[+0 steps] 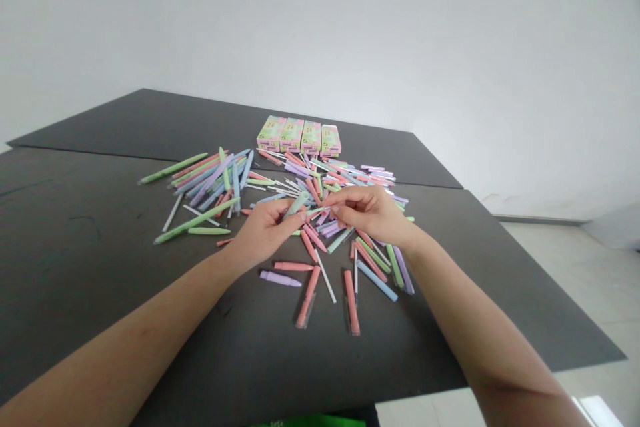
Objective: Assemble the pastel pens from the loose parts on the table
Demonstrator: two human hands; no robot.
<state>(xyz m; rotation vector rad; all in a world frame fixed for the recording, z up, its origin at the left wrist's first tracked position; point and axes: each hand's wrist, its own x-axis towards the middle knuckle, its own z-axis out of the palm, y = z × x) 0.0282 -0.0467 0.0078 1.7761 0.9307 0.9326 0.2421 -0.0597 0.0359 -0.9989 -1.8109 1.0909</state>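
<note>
My left hand (265, 227) is closed around a pale green pen barrel (297, 203), which sticks up past the thumb. My right hand (370, 210) pinches one end of a thin, pale stick-like piece (318, 211), perhaps a pen refill. Its other end meets my left fingertips, where the detail is too small to make out. Both hands hover over a loose heap of pen parts in pink, purple, green and blue. Nearest me lie a red pen barrel (351, 303) with a clear cap, a purple pen piece (281, 278) and a white refill (326, 275).
Four small green-and-pink boxes (291, 135) stand in a row behind the heap. To the left lies a pile of whole-looking pens (215, 180). Everything rests on a dark table (100, 267) with a seam across it; a pale wall (320, 33) rises behind.
</note>
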